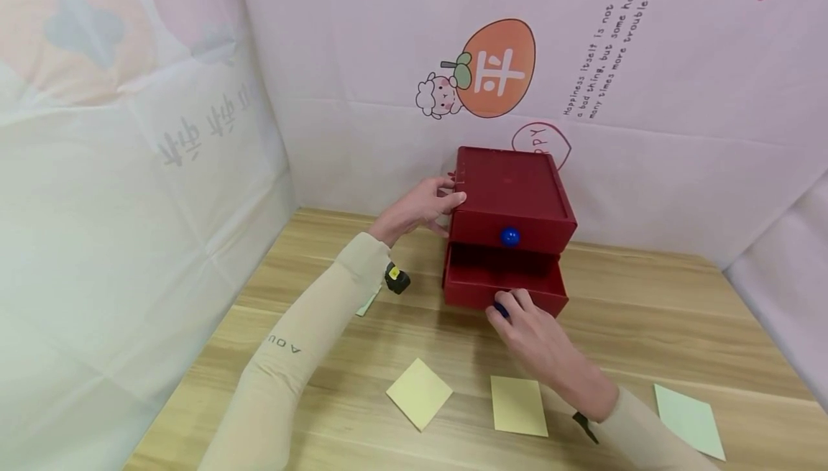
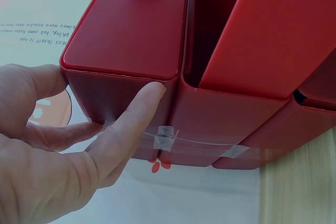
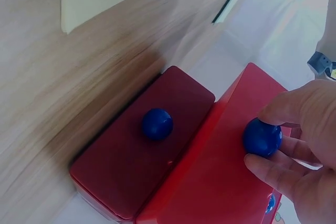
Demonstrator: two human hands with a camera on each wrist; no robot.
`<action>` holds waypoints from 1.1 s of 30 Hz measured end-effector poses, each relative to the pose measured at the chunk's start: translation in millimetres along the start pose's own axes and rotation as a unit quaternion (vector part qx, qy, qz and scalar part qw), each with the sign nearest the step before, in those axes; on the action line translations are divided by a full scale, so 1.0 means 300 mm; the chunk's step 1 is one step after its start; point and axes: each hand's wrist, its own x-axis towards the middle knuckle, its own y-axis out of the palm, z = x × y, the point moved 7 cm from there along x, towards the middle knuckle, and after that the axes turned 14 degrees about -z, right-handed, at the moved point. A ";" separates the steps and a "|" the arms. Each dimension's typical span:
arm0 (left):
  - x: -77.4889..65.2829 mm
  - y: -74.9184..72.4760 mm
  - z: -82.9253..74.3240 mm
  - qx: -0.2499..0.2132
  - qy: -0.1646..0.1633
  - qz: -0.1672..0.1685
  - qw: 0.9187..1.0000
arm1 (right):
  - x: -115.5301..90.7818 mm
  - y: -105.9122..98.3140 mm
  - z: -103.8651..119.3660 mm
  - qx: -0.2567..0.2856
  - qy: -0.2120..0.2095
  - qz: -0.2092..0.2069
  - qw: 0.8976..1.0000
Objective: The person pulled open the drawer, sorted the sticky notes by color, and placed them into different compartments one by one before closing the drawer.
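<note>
A dark red drawer unit (image 1: 507,180) stands against the back cloth, its stacked drawers fronted by blue knobs. My right hand (image 1: 533,334) pinches the blue knob (image 3: 262,137) of the middle drawer (image 1: 472,293), which is pulled partway out; what shows of its inside looks bare. The drawer above is closed, with its own blue knob (image 1: 510,236). Below, the lowest drawer (image 3: 173,95) has another knob (image 3: 157,124). My left hand (image 1: 420,205) rests against the unit's left side near the top, thumb at the upper edge, fingers extended along the side.
Two yellow paper squares (image 1: 420,394) lie on the wooden tabletop (image 1: 349,399) in front of the unit. A pale green one (image 1: 691,421) is at the right, and another (image 1: 367,304) is partly behind my left sleeve. Printed cloth (image 1: 362,39) encloses the back and sides.
</note>
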 end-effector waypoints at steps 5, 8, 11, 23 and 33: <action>0.002 0.001 0.002 -0.001 -0.002 -0.002 1.000 | 0.000 -0.019 0.009 0.006 -0.004 -0.023 1.000; 0.001 -0.001 0.000 0.001 -0.004 -0.006 1.000 | 0.000 -0.028 0.015 0.006 -0.005 -0.032 0.999; 0.001 -0.001 -0.002 0.004 -0.003 -0.004 1.000 | -0.002 -0.032 0.019 0.004 -0.005 -0.029 1.000; 0.008 0.007 0.003 0.002 -0.003 0.004 1.000 | -0.007 -0.045 0.031 0.010 -0.011 -0.034 0.999; 0.009 0.006 0.005 0.002 -0.002 0.003 1.000 | 0.001 -0.048 0.025 0.014 -0.019 -0.038 0.999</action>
